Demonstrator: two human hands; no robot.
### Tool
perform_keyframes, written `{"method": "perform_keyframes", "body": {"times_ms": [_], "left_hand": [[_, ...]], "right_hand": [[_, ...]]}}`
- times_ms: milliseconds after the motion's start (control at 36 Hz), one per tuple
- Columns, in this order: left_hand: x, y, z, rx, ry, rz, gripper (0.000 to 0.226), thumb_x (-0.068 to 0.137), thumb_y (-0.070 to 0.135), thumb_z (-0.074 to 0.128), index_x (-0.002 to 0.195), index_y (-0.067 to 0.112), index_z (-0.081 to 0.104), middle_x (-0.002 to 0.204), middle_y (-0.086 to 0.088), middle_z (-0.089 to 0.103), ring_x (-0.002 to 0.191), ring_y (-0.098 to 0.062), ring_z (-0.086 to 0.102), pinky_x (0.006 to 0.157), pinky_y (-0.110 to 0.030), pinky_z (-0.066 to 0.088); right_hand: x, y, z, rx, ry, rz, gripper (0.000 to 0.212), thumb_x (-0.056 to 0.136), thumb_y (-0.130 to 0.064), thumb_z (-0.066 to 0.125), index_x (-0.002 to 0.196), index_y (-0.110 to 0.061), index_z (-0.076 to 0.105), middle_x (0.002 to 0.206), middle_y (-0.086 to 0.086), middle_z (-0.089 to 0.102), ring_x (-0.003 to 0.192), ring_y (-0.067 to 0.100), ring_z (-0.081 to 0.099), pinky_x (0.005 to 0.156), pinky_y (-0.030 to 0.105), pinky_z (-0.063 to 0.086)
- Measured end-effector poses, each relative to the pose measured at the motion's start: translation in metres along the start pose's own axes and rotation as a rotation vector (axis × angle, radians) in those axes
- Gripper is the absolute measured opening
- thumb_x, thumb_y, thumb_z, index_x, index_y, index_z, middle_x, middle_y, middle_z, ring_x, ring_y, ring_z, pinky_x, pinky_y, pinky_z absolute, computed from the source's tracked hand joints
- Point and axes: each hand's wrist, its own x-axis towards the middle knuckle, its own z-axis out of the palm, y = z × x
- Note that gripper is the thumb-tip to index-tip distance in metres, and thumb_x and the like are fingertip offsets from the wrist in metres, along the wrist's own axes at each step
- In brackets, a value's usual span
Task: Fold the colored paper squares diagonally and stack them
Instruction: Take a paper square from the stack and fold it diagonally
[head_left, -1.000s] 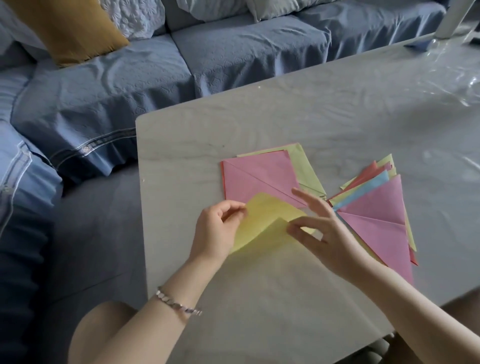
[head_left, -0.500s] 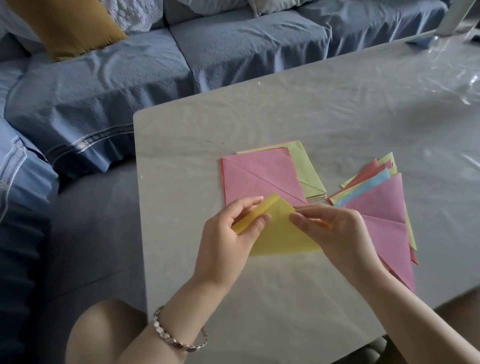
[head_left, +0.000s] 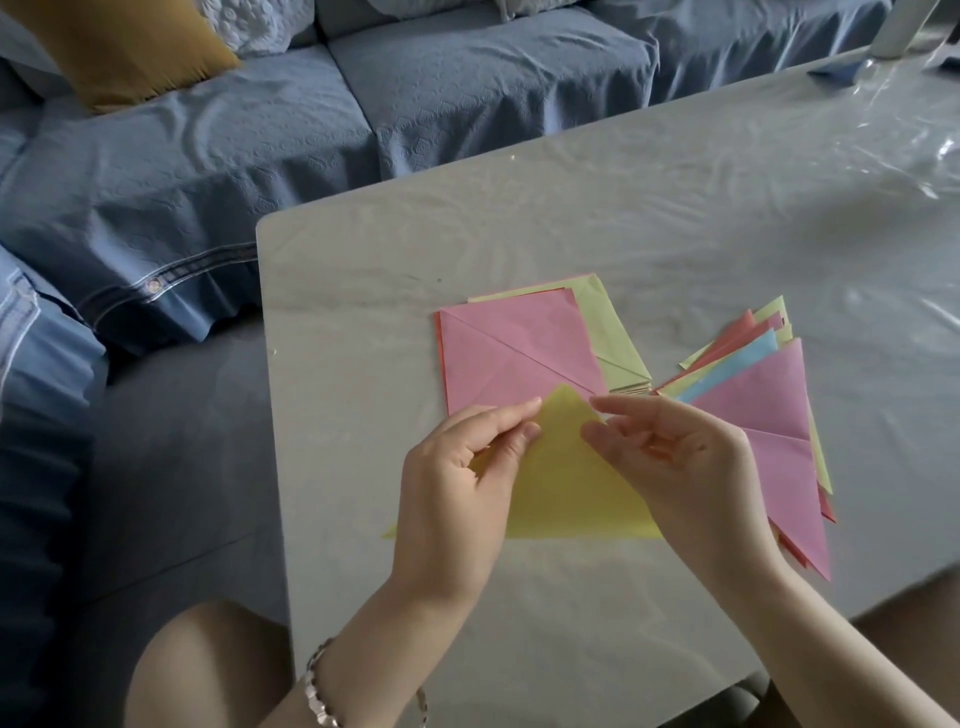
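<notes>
Pale counter (head_left: 363, 270) under glossy, wrinkled film, with a quilted blue sofa (head_left: 467, 93) behind. The yellow paper (head_left: 566, 483) is a thin, flat triangle now, long edge nearest the person and apex pointing away. Left hand (head_left: 457, 488) and right hand (head_left: 691, 467) both pinch near that apex, fingers (head_left: 498, 421) curled onto the sheet. Just beyond lies a pink square (head_left: 509, 353) with a sharp diagonal crease, on top of a stack showing green and red edges. Right of it is a fan of folded triangles (head_left: 758, 410), pink uppermost.
</notes>
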Motion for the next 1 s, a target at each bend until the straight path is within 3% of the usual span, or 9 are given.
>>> {"method": "perform_keyframes", "body": {"times_ms": [194,528,1000], "left_hand": [[-0.003,0.008,-0.002,-0.003,-0.017,-0.026,0.025,0.081,0.018,0.06,0.098,0.036,0.066,0.089,0.021,0.068,0.081,0.005,0.063,0.074,-0.007,0.044],[-0.004,0.013,-0.003,0.086,0.005,0.048,0.02,0.081,0.014,0.063,0.098,0.019,0.072,0.083,0.012,0.067,0.075,0.001,0.061,0.071,-0.009,0.045],[-0.007,0.017,-0.002,-0.001,0.001,-0.046,0.017,0.08,0.008,0.067,0.092,0.019,0.073,0.077,0.013,0.068,0.065,0.008,0.057,0.062,-0.002,0.038]], "right_hand": [[-0.004,-0.01,0.0,0.037,0.01,-0.007,0.025,0.075,-0.007,0.069,0.074,-0.031,0.068,0.067,-0.021,0.068,0.061,-0.005,0.06,0.063,0.006,0.044],[-0.008,-0.014,0.0,0.049,0.016,-0.015,0.024,0.073,-0.008,0.07,0.074,-0.032,0.069,0.067,-0.021,0.068,0.061,-0.004,0.06,0.062,0.007,0.045],[-0.009,-0.016,-0.001,0.037,-0.02,0.012,0.028,0.076,-0.005,0.068,0.073,-0.032,0.068,0.063,-0.022,0.067,0.057,-0.007,0.057,0.058,0.005,0.042]]}}
